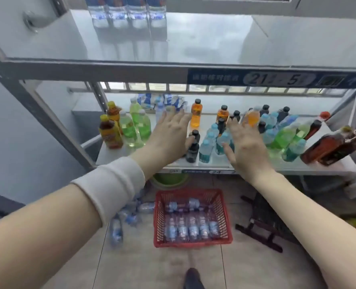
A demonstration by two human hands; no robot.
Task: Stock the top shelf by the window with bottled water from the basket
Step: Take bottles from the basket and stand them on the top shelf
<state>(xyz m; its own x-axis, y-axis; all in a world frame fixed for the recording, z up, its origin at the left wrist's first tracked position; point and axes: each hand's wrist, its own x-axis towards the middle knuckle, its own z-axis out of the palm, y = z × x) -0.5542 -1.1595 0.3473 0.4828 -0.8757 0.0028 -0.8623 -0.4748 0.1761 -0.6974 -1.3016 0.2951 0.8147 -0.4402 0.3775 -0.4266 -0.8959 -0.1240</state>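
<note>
A red plastic basket (225,213) stands on the floor below me, holding several water bottles (190,228) with blue labels. On the grey top shelf (204,42) by the window, a row of water bottles (127,11) stands at the back left. My left hand (168,136) and my right hand (248,147) hang in mid-air with fingers spread, level with the lower shelf and above the basket. Both hands hold nothing. A white band wraps my left forearm.
The lower shelf (256,163) carries several coloured drink bottles: green, orange, brown, black, teal. Loose water bottles (123,220) lie on the floor left of the basket. A green basin (168,180) sits under the shelf. A dark folded stand (260,222) lies to the right.
</note>
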